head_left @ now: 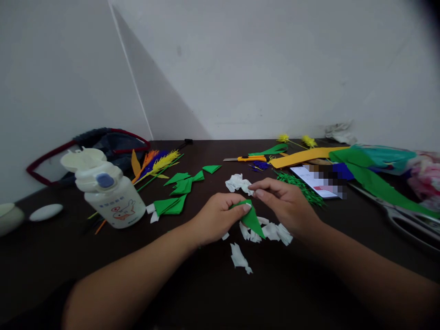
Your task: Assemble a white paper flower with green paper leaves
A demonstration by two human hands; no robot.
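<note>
My left hand [220, 215] is closed, its thumb pressing a pointed green paper piece [253, 222] against the fingers. Beside it, my right hand [282, 197] has thumb and forefinger drawn together at the upper edge of the green piece; whatever they pinch is too small to make out. Behind the fingertips lies a crumpled white paper scrap [235, 182]. More white scraps [273, 231] are scattered beneath the hands, and a single torn scrap [239, 257] lies nearer to me. To the left, folded green paper pieces [170, 205] rest in a loose row.
A white bottle [118, 201] with its lid up stands at left, before colourful paper stems [154, 165]. Farther back is a yellow box cutter [249, 158]. On the right lie a phone [311, 178], scissors [402, 215], a green strip [374, 183] and an orange-yellow strip [302, 156].
</note>
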